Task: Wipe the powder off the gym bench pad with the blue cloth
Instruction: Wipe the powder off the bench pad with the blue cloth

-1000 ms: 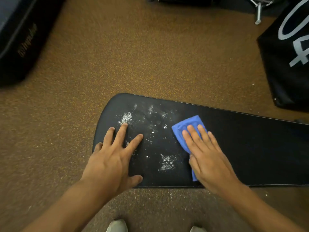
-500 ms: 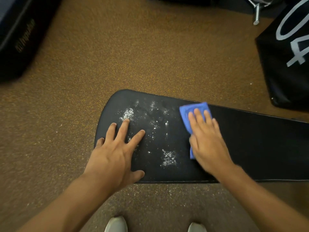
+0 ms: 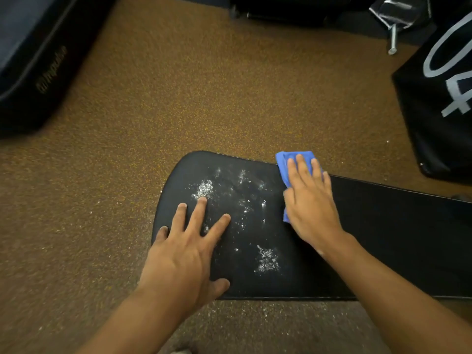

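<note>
Several patches of white powder [image 3: 204, 189] lie scattered over the rounded left end of the black gym bench pad [image 3: 383, 238], the thickest ones just beyond the left hand's fingertips and near the pad's near edge at centre. The blue cloth [image 3: 283, 159] sits at the pad's far edge, to the right of the powder, its far end reaching past the pad's edge over the floor. The right hand [image 3: 310, 203] lies flat on the cloth, fingers straight and held close together, pressing it down on the pad rather than gripping it; a strip of cloth shows along the hand's left side. The left hand [image 3: 186, 249] rests palm down on the pad's left end, fingers spread apart, holding nothing, with its middle fingertip touching the biggest powder patch. Both forearms come in from the near edge of the view.

Around the pad lies a brown speckled rubber floor [image 3: 178, 98], dusted with white specks near the pad's near side. A dark padded piece with a faint printed logo [image 3: 38, 60] lies far left. A black block with large white numerals [image 3: 439, 98] stands far right, and a metal bolt [image 3: 393, 39] on dark gear shows at the far edge.
</note>
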Tool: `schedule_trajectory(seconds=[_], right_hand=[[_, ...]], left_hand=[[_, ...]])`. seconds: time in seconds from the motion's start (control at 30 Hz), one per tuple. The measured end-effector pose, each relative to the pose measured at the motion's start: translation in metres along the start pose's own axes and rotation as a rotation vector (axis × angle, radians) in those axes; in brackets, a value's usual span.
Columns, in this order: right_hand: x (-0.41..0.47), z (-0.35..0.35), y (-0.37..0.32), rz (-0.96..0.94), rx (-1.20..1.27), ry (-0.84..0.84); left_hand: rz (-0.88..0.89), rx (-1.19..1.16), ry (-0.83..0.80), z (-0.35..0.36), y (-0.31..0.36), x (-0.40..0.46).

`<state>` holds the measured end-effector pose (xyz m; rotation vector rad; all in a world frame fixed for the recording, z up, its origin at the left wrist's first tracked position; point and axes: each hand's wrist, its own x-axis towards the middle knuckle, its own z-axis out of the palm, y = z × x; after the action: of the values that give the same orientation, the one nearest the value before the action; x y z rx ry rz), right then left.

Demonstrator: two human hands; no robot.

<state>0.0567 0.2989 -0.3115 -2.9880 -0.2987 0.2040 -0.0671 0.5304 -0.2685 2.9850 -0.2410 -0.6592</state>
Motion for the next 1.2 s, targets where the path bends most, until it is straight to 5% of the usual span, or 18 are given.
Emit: schedule_trajectory(seconds=[0.2,0.33,0.47,0.67,0.8,0.93,1.13,1.2], right_hand=[[-0.056,0.004,-0.012,-0.314,-0.057,-0.075],[-0.045,-0.001,0.018,-0.220,-0.059,-0.058],[0.010,0.001,-0.022,-0.065,0.001,0.003],[-0.046,0.000,-0.023,-0.332,-0.040,-0.095],[-0.026,-0.002,0.006,-0.206,-0.033,-0.070],[0.016,0.005,-0.034,-0.118,-0.007,0.005],[-0.038,0.001,-0.019,-0.462,-0.092,-0.079],[-0.037,-0.002,0.003,-0.436,-0.110,-0.074]], left_hand=[[-0.008,0.013,-0.019,-0.002,0.001,-0.001],[0.003,-0.001,-0.019,-0.003,0.001,-0.001],[-0.006,0.016,-0.010,0.000,0.001,0.000],[-0.016,0.015,-0.034,-0.005,0.003,0.000],[-0.003,-0.003,-0.046,-0.007,0.001,0.002],[-0.015,0.002,-0.041,-0.005,0.000,0.003],[-0.019,-0.001,-0.057,-0.007,0.001,0.004],[-0.009,-0.009,-0.052,-0.009,0.001,0.003]])
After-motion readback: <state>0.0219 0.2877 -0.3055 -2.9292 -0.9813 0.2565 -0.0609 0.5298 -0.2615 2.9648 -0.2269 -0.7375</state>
